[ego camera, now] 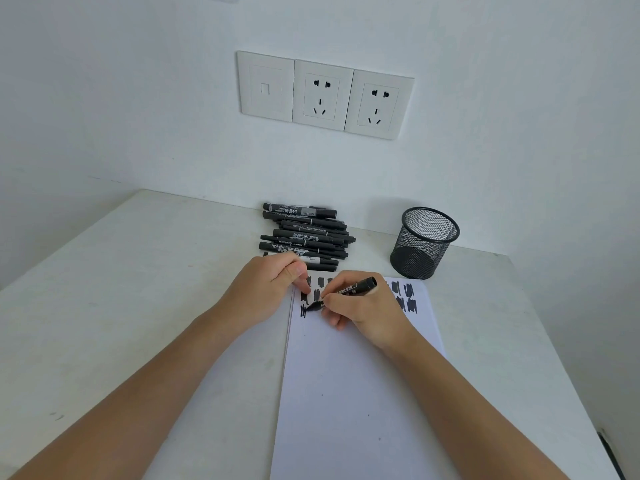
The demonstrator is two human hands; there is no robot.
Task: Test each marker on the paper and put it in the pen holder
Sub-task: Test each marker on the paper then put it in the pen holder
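Left: left hand (273,289), fingers curled, contents indiscernible, fingertip pinning white paper sheet (346,375). Centre: right hand (363,306) pinching black felt marker (349,291), nib on sheet. Right: empty black wire-mesh pen holder (424,242). Risk: sheet slipping under loose pin, smearing ink.

From here I cannot tell whether the left hand (268,289) holds anything inside its curled fingers. It covers the near edge of the marker pile (304,233). The right hand (360,306) hides the middle of the marker (349,289) and some scribbles on the paper (346,393), which runs off at 6 o'clock. A dark strip (611,452) at 4 o'clock is cut off.
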